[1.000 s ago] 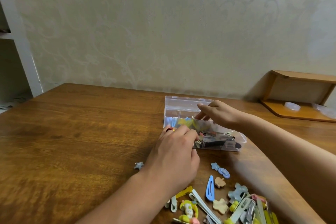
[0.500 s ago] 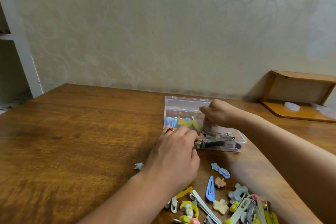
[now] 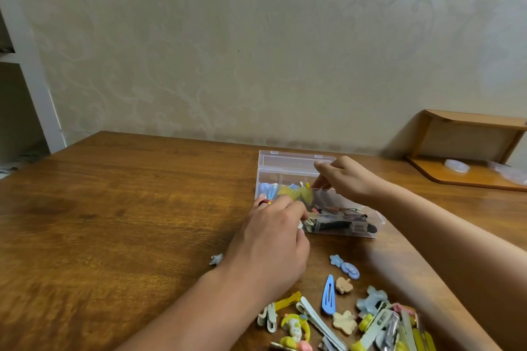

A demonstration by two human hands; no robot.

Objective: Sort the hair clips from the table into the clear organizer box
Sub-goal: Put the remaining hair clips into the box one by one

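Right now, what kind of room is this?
Probably a home room: pale floral-embossed wallpaper, a brown wooden table strewn with colourful plastic hair clips, and a small wooden corner shelf.

Two bare hands and forearms, no sleeves in view. On a finger of the left hand (image 3: 271, 248), a red ring (image 3: 264, 202) with a gold edge. Right hand (image 3: 346, 177) unadorned.

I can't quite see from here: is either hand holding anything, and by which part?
Left hand rests at the box's near edge; right hand reaches into it. Whether either pinches a clip cannot be told.
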